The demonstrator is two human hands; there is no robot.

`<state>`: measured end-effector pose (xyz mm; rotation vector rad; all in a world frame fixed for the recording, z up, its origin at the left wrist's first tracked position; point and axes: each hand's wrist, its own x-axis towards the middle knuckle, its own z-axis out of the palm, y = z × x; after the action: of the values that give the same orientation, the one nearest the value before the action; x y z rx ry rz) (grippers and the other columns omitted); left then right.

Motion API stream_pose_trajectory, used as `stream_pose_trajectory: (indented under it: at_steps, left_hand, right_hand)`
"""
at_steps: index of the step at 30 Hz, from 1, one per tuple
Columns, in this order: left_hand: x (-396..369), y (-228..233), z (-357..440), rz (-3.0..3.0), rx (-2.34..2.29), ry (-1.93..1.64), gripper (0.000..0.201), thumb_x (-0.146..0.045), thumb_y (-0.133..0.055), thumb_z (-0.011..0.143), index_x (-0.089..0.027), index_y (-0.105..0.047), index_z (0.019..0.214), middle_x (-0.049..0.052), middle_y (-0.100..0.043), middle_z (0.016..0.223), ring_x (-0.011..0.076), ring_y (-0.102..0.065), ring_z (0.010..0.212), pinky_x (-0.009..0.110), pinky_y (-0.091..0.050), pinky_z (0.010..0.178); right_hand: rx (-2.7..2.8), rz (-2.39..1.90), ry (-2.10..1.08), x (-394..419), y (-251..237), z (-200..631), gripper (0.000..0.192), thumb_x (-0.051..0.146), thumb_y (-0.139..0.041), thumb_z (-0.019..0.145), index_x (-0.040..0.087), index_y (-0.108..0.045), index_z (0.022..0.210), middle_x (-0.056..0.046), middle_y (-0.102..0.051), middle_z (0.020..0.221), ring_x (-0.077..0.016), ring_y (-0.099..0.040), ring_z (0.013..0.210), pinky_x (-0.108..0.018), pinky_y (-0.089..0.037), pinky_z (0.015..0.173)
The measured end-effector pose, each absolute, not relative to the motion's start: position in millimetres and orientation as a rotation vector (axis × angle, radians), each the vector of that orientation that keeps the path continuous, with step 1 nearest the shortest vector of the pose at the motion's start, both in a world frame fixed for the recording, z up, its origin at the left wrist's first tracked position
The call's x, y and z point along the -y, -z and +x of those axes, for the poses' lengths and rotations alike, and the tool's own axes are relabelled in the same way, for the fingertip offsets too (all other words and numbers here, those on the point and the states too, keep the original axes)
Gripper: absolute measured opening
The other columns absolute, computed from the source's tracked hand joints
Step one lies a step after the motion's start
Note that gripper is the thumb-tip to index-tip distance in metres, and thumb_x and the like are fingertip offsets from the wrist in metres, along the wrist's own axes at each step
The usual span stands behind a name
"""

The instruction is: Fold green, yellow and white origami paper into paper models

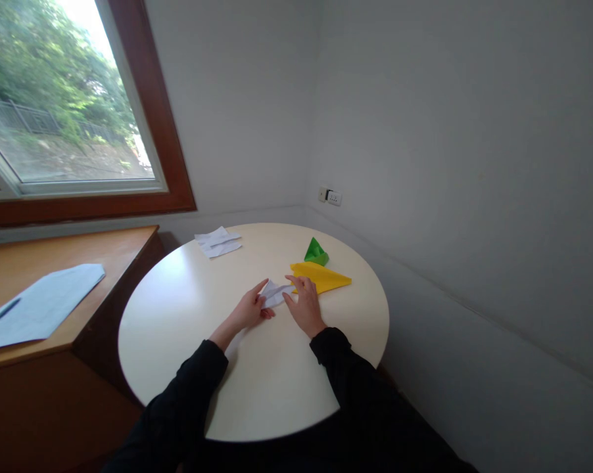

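A small piece of folded white paper (275, 293) lies between my two hands over the round table. My left hand (250, 309) grips its left end, the thumb on the near top and the other fingers curled below. On the opposite side my right hand (305, 304) has its thumb and fingers around the right end of the paper, its fingers bent; the exact contact is hard to make out. Just beyond the right hand lies a flat folded yellow paper (326, 278), pointed at its right end. Behind that stands a green folded paper boat (317, 252).
The round cream table (178, 341) stands near the wall corner. Creased white paper sheets (217, 242) lie at its far left edge. A wooden desk (123, 243) to the left holds a pale sheet (64, 302) and a pen (4, 311). A socket (334, 198) is on the wall.
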<state>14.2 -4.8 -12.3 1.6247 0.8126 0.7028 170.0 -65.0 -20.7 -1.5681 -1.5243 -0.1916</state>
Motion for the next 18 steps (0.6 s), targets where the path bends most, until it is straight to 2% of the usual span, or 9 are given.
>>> stream_pose_trajectory:
  at_steps: [3,5,7,9,12,15,18]
  left_hand:
    - [1,16,15,1.597,-0.756,-0.778,0.056,-0.024,-0.057,0.082,-0.014,-0.039,0.134,0.009,-0.069,0.085,0.0146,-0.066,0.058,0.030,-0.055,0.061]
    - [-1,17,16,1.577,-0.738,-0.814,0.046,-0.027,-0.060,0.080,-0.014,-0.053,0.124,0.012,-0.066,0.104,0.0149,-0.067,0.063,0.033,-0.057,0.067]
    - [-2,17,16,1.578,-0.734,-0.813,0.037,-0.029,-0.062,0.078,-0.013,-0.062,0.112,0.012,-0.064,0.109,0.0162,-0.067,0.067,0.037,-0.057,0.073]
    - [-1,15,17,1.595,-0.722,-0.791,0.034,-0.031,-0.063,0.077,-0.012,-0.066,0.104,0.010,-0.067,0.104,0.0188,-0.068,0.071,0.041,-0.056,0.077]
    - [3,10,16,1.627,-0.688,-0.755,0.034,-0.031,-0.062,0.076,-0.011,-0.067,0.103,0.011,-0.068,0.104,0.0218,-0.068,0.079,0.043,-0.053,0.082]
    - [6,3,12,1.731,-0.685,-0.728,0.038,-0.030,-0.061,0.076,-0.011,-0.065,0.109,0.011,-0.067,0.109,0.0240,-0.066,0.087,0.042,-0.051,0.084]
    - [7,-5,6,1.919,-0.698,-0.699,0.042,-0.029,-0.060,0.076,-0.014,-0.062,0.115,0.009,-0.067,0.111,0.0255,-0.064,0.094,0.041,-0.048,0.087]
  right_hand:
    - [1.498,-1.517,0.037,63,24,172,0.040,0.016,-0.053,0.077,0.023,-0.055,0.116,-0.008,-0.057,0.101,-0.0202,-0.055,0.083,-0.038,-0.048,0.082]
    - [1.467,-1.473,-0.071,60,28,173,0.039,0.016,-0.052,0.077,0.024,-0.056,0.115,-0.006,-0.060,0.103,-0.0156,-0.056,0.070,-0.034,-0.051,0.075]
    - [1.431,-1.408,-0.173,58,31,174,0.036,0.015,-0.050,0.077,0.023,-0.058,0.111,-0.005,-0.062,0.104,-0.0124,-0.055,0.061,-0.031,-0.052,0.070]
    - [1.391,-1.328,-0.278,55,34,174,0.031,0.016,-0.049,0.077,0.021,-0.060,0.106,-0.005,-0.065,0.101,-0.0114,-0.057,0.058,-0.029,-0.052,0.066]
    - [1.347,-1.264,-0.355,52,36,175,0.025,0.018,-0.049,0.077,0.018,-0.065,0.096,-0.005,-0.069,0.093,-0.0133,-0.062,0.064,-0.028,-0.053,0.065]
    - [1.326,-1.261,-0.333,49,36,177,0.020,0.018,-0.051,0.075,0.017,-0.068,0.087,-0.007,-0.070,0.091,-0.0179,-0.065,0.079,-0.030,-0.052,0.070]
    - [1.305,-1.262,-0.326,49,37,180,0.019,0.019,-0.053,0.074,0.017,-0.069,0.083,-0.008,-0.071,0.090,-0.0204,-0.065,0.086,-0.031,-0.052,0.071]
